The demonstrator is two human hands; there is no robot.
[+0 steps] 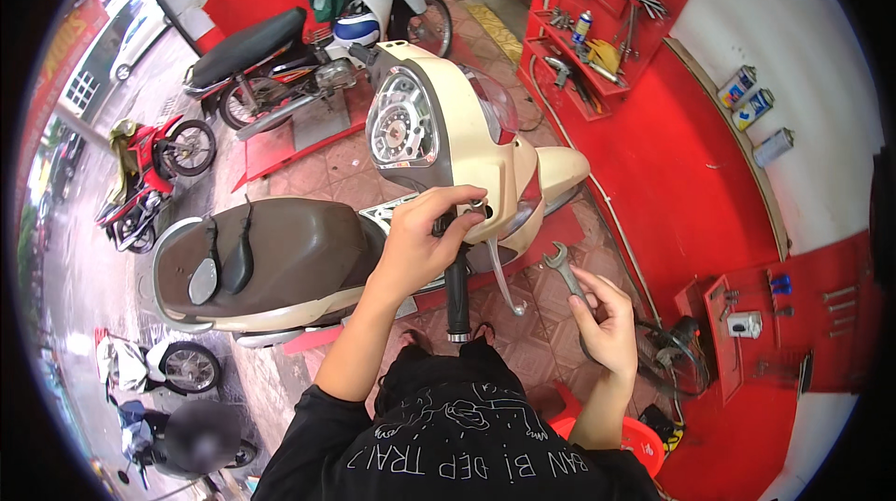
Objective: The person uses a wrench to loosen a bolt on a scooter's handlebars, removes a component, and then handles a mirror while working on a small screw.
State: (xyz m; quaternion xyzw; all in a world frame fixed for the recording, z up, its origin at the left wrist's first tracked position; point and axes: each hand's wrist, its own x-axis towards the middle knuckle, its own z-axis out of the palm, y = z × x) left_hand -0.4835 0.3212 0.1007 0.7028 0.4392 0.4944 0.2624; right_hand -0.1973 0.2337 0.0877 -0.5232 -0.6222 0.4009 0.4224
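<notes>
A cream scooter (478,148) stands in front of me, its round instrument dial (396,132) toward the left. Over the near handlebar, my left hand (420,238) is closed, thumb and forefinger pinching a small shiny metal piece whose exact kind I cannot make out. Below that hand are the black handgrip (456,300) and the silver brake lever (505,282). My right hand (609,319) grips an open-end wrench (562,266), jaw up, held apart from the scooter. Two mirrors (203,279) with black stems lie on the brown seat (299,249).
Red tool panels (597,16) with wrenches and screwdrivers hang at the right. Spray cans (751,109) line a ledge. A fan (674,356) and a red basin (644,445) are at lower right. Other motorbikes (271,81) stand behind and at the left.
</notes>
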